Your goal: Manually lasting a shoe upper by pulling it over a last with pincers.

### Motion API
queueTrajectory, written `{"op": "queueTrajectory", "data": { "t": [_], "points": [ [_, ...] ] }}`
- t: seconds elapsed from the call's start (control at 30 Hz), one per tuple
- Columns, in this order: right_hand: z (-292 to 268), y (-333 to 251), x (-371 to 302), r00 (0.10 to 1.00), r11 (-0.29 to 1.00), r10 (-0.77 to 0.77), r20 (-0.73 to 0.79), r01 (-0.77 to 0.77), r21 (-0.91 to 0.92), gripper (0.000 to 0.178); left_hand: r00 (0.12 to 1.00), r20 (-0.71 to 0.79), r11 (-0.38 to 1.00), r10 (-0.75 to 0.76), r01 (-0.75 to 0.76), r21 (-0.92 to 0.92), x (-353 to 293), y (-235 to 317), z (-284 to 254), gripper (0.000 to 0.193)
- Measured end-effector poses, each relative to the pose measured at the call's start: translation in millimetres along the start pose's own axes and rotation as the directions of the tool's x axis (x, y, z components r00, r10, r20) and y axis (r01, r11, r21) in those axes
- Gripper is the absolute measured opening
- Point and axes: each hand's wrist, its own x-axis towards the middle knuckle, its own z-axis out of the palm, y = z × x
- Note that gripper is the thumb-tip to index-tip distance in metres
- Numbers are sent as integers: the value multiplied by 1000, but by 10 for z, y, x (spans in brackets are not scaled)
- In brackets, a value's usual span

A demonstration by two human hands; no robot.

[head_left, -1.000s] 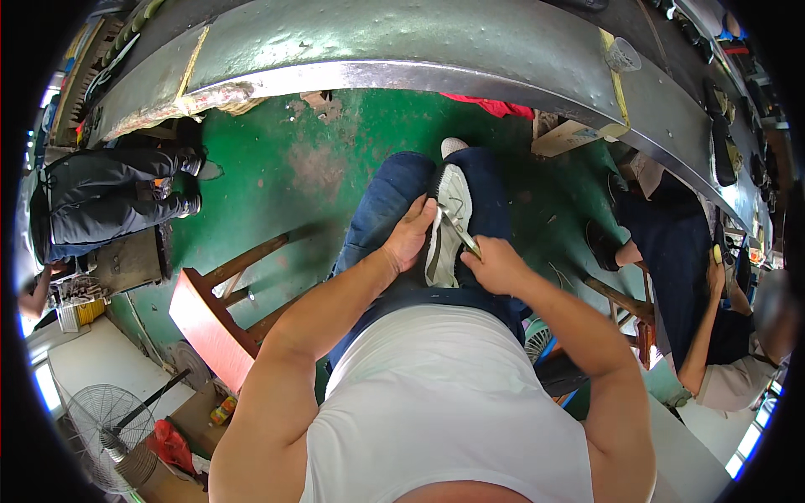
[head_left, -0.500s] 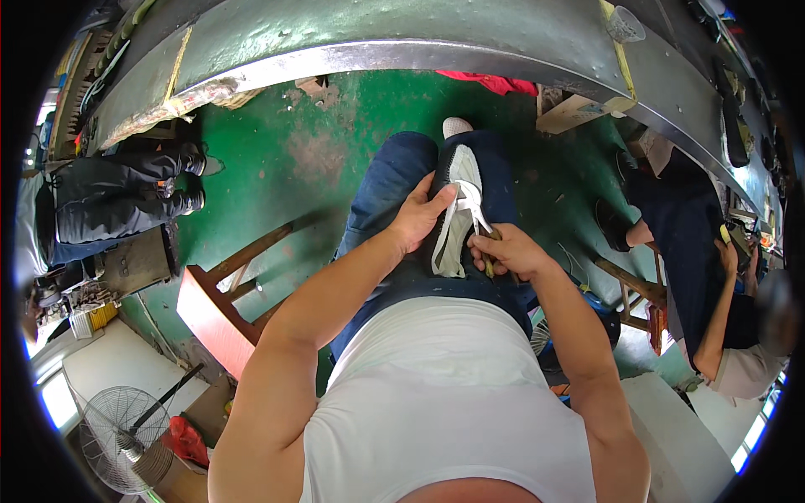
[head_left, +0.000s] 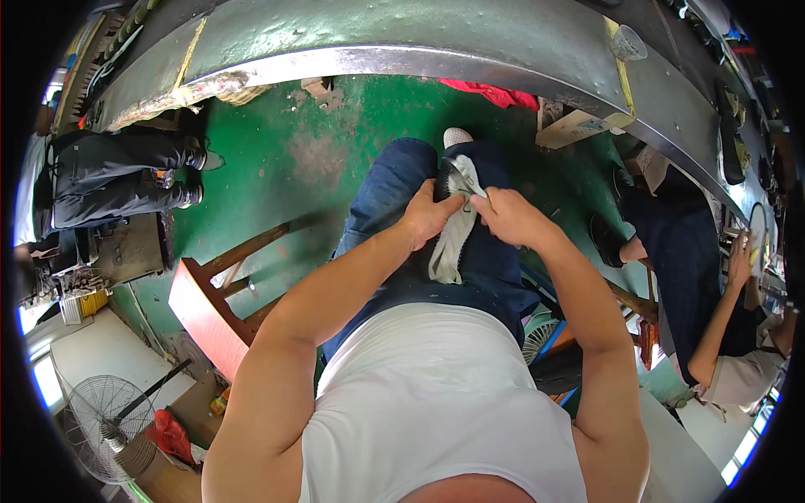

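Above green floor point(head_left: 260, 168), facing a grey metal bench point(head_left: 360, 33), resting a pale shoe upper point(head_left: 450, 251) lengthwise on dark blue trousers point(head_left: 377, 189). Clamping its left side with the left hand point(head_left: 429, 215), laying the thumb across the top. Curling the right hand point(head_left: 511, 216) closed against the right edge, just beside that thumb, hiding the grip's inside. Sharing the room with a co-worker point(head_left: 713, 331) on the right.
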Motion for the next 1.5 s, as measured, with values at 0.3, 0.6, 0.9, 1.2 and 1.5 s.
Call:
{"op": "queueTrajectory", "data": {
  "t": [0.3,0.6,0.9,1.2,1.5],
  "points": [
    [-29,-317,-80,996,915,-72,45,84,-394,48,998,50,997,-32,28,76,1,68,-100,74],
    [-63,136,-544,986,993,114,124,-116,13,31,952,222,978,-210,202,56,23,195,-269,85],
    [288,-100,-796,982,861,-170,83,189,-472,25,932,263,967,-250,252,28,247,0,-239,81],
    [465,142,-677,978,915,-205,-38,178,-363,23,951,252,984,-177,170,47,156,56,-311,79],
    [456,51,-872,996,879,-73,56,91,-468,21,959,284,999,15,-4,-36,-227,-197,-247,95]
  ]
}}
